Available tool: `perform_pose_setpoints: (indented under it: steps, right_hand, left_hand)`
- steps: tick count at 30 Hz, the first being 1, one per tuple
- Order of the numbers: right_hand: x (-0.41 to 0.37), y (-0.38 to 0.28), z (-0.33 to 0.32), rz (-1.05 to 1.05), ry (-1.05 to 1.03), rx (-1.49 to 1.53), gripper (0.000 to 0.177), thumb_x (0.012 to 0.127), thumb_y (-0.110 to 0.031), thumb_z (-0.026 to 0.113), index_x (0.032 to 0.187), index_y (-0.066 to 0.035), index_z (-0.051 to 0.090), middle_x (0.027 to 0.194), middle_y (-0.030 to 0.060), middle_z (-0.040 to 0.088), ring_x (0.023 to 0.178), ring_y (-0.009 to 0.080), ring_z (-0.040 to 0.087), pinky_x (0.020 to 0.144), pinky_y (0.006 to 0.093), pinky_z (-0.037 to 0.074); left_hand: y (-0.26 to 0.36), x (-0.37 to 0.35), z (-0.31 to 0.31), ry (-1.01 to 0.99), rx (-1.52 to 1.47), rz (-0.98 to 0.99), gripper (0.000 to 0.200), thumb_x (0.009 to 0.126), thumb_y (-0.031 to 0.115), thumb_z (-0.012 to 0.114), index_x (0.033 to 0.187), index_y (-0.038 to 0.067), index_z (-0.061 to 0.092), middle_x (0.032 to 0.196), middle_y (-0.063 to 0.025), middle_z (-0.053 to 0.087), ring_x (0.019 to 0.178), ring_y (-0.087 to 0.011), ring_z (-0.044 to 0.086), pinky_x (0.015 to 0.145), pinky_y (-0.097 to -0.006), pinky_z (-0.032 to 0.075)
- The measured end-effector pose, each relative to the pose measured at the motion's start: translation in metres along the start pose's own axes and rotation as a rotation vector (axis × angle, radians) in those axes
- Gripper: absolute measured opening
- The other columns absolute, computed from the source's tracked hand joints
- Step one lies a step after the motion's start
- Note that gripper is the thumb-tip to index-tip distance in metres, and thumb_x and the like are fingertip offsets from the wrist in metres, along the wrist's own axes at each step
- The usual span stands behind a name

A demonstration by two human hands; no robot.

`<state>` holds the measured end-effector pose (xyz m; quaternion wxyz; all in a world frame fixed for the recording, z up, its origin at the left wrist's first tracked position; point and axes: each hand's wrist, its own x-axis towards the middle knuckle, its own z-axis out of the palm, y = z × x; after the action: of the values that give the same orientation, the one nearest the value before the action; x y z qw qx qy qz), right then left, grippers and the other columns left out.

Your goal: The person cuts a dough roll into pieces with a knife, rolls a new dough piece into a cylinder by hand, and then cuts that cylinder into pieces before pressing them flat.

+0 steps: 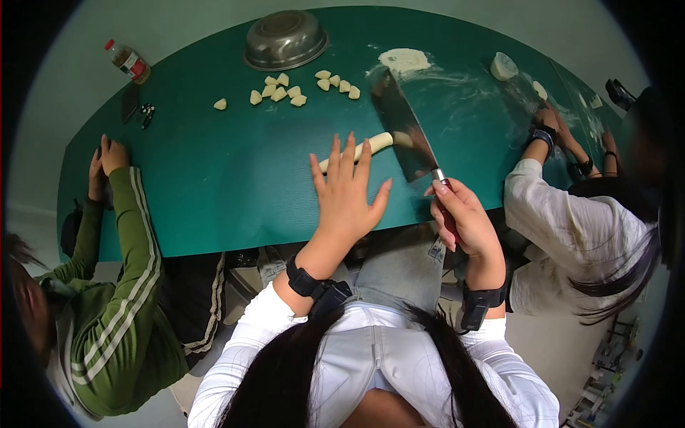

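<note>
Gripping steel cleaver (403,128) w/ right hand (462,221), left hand (347,192) flat on dough roll (376,143).

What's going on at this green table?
A person's left hand lies flat on a pale dough roll while the right hand grips a broad steel cleaver at its end. Cut dough pieces lie near an upturned metal bowl. A person in a green striped jacket and one in white sit alongside.

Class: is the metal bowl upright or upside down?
Upside down: the metal bowl shows its flat base up, its wide rim on the green table.
</note>
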<state>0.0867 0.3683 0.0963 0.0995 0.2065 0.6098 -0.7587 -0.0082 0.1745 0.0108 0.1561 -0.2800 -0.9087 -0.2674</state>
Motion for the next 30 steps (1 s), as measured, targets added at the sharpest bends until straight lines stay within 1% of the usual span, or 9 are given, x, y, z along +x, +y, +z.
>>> perform_pose_setpoints:
  steps: [1, 5, 11, 17, 23, 26, 29, 30]
  right_hand:
    - [0.0, 0.002, 0.0, -0.004, 0.007, 0.032, 0.033, 0.11, -0.035, 0.057, 0.11, -0.001, 0.056, 0.064, 0.0001, 0.05, 0.038, 0.0083, 0.045, 0.036, 0.025, 0.035]
    - [0.0, -0.003, 0.009, -0.032, 0.078, -0.027, 0.033, 0.109, -0.035, 0.058, 0.109, -0.001, 0.056, 0.063, -0.0002, 0.05, 0.037, 0.0083, 0.043, 0.036, 0.025, 0.034]
    - [0.003, -0.011, 0.016, 0.005, 0.08, -0.091, 0.032, 0.108, -0.033, 0.06, 0.108, -0.002, 0.056, 0.062, -0.0004, 0.049, 0.038, 0.0079, 0.043, 0.036, 0.0248, 0.034]
    - [0.006, -0.023, 0.027, 0.027, 0.096, -0.217, 0.032, 0.107, -0.033, 0.062, 0.106, -0.002, 0.055, 0.061, -0.0009, 0.05, 0.039, 0.0085, 0.047, 0.036, 0.0255, 0.035]
    - [0.002, -0.027, 0.035, 0.045, 0.078, -0.334, 0.031, 0.106, -0.033, 0.063, 0.102, -0.004, 0.052, 0.059, -0.0011, 0.051, 0.04, 0.0093, 0.049, 0.036, 0.0262, 0.035]
    - [0.003, -0.025, 0.037, 0.051, 0.077, -0.256, 0.031, 0.107, -0.033, 0.063, 0.102, -0.004, 0.052, 0.062, -0.0004, 0.051, 0.039, 0.0092, 0.048, 0.036, 0.0256, 0.034]
    - [0.002, -0.025, 0.031, 0.053, 0.051, -0.166, 0.03, 0.107, -0.032, 0.062, 0.103, -0.004, 0.053, 0.065, -0.0002, 0.052, 0.038, 0.0085, 0.046, 0.036, 0.0248, 0.034]
    - [0.002, -0.026, 0.028, 0.055, 0.041, -0.136, 0.03, 0.108, -0.032, 0.061, 0.104, -0.003, 0.054, 0.066, -0.0001, 0.052, 0.038, 0.0082, 0.045, 0.036, 0.0246, 0.033]
  left_hand:
    - [-0.001, 0.0, 0.0, -0.004, -0.005, 0.0, 0.073, 0.094, 0.043, 0.068, 0.153, 0.005, 0.05, 0.16, -0.019, 0.044, 0.153, -0.0407, 0.033, 0.122, -0.0703, 0.01]
    - [-0.003, 0.002, -0.001, -0.014, -0.021, -0.008, 0.073, 0.093, 0.043, 0.069, 0.153, 0.005, 0.05, 0.16, -0.0185, 0.044, 0.153, -0.0406, 0.033, 0.122, -0.0704, 0.01]
    - [-0.007, 0.005, -0.004, -0.027, -0.036, -0.015, 0.073, 0.093, 0.043, 0.069, 0.153, 0.006, 0.049, 0.161, -0.0179, 0.043, 0.154, -0.0409, 0.031, 0.122, -0.0708, 0.008]
    - [-0.009, 0.01, -0.009, -0.039, -0.058, -0.019, 0.073, 0.093, 0.042, 0.07, 0.153, 0.006, 0.049, 0.161, -0.0182, 0.042, 0.155, -0.0419, 0.028, 0.122, -0.0717, 0.005]
    - [-0.004, 0.01, -0.007, -0.026, -0.069, -0.022, 0.073, 0.093, 0.042, 0.07, 0.152, 0.005, 0.05, 0.161, -0.0185, 0.043, 0.155, -0.0417, 0.028, 0.121, -0.072, 0.005]
    - [-0.007, 0.011, -0.01, -0.059, -0.097, -0.009, 0.073, 0.096, 0.044, 0.064, 0.153, 0.001, 0.048, 0.161, -0.0245, 0.041, 0.155, -0.046, 0.025, 0.119, -0.0759, 0.005]
    - [-0.005, 0.01, -0.009, -0.046, -0.068, -0.025, 0.073, 0.093, 0.043, 0.07, 0.152, 0.005, 0.05, 0.161, -0.0192, 0.042, 0.156, -0.0417, 0.028, 0.121, -0.0731, 0.006]
    - [-0.005, 0.01, -0.008, -0.045, -0.069, -0.025, 0.073, 0.093, 0.043, 0.069, 0.152, 0.005, 0.05, 0.161, -0.0196, 0.042, 0.156, -0.0418, 0.028, 0.121, -0.0733, 0.006]
